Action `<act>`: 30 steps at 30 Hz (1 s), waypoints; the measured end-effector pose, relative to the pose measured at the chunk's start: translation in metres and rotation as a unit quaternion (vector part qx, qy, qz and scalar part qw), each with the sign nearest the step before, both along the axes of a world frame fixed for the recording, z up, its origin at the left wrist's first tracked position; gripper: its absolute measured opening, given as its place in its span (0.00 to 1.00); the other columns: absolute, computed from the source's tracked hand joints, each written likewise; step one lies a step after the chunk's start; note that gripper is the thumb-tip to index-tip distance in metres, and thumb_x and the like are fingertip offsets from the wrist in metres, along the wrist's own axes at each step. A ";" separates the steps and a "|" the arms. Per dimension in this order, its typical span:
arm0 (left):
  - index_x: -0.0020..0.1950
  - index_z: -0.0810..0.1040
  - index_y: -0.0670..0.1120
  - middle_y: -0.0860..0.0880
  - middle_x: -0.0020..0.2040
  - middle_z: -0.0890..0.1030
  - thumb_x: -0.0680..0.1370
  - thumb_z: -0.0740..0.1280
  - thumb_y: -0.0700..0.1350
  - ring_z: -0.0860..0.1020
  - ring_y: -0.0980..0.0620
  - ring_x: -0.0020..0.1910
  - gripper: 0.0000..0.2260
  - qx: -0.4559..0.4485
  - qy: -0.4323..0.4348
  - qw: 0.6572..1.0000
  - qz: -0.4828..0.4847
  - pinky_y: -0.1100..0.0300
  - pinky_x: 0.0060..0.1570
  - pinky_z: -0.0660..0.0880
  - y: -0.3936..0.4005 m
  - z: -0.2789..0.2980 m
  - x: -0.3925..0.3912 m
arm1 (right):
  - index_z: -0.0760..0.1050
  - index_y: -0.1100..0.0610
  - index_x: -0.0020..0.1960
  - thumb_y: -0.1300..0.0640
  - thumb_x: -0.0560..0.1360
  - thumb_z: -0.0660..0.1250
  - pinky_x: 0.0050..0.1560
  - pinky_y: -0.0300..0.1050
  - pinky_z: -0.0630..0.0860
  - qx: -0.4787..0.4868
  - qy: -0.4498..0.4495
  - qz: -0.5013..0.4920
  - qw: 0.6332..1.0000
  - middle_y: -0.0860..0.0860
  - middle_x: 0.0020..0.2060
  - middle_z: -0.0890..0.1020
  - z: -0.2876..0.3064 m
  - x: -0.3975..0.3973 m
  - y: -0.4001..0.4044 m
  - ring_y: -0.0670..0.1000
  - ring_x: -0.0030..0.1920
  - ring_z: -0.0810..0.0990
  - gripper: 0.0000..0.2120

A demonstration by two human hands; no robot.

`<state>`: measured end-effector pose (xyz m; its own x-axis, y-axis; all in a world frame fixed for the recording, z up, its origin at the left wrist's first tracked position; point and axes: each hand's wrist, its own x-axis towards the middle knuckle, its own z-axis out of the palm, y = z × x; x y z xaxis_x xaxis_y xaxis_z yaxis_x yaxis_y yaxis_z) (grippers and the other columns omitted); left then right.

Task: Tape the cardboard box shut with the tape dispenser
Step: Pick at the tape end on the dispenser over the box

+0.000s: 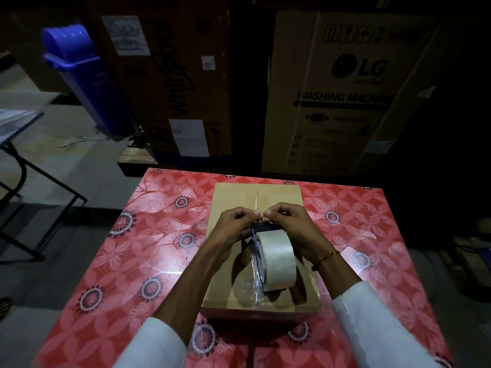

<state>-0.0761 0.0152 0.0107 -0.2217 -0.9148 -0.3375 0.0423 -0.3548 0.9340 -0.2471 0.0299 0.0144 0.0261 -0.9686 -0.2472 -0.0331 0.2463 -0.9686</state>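
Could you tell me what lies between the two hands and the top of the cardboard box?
In the head view, the tape dispenser with its roll sits on the cardboard box, under the left hand and right hand.

A blue bin (79, 73) stands left of 2 big cartons (342, 88) behind the red floral table (138, 251).

Both forearms wear white long sleeves (372, 320) pushed back from the wrists. A thin gold bangle (330, 254) circles the right wrist.
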 end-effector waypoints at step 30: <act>0.46 0.77 0.38 0.41 0.54 0.83 0.77 0.71 0.42 0.82 0.38 0.56 0.08 -0.036 0.032 0.999 0.006 0.54 0.54 0.80 0.010 -0.006 0.006 | 0.79 0.66 0.50 0.57 0.81 0.68 0.46 0.46 0.79 -0.024 0.028 0.013 0.999 0.59 0.55 0.78 -0.002 -0.002 0.009 0.56 0.50 0.81 0.11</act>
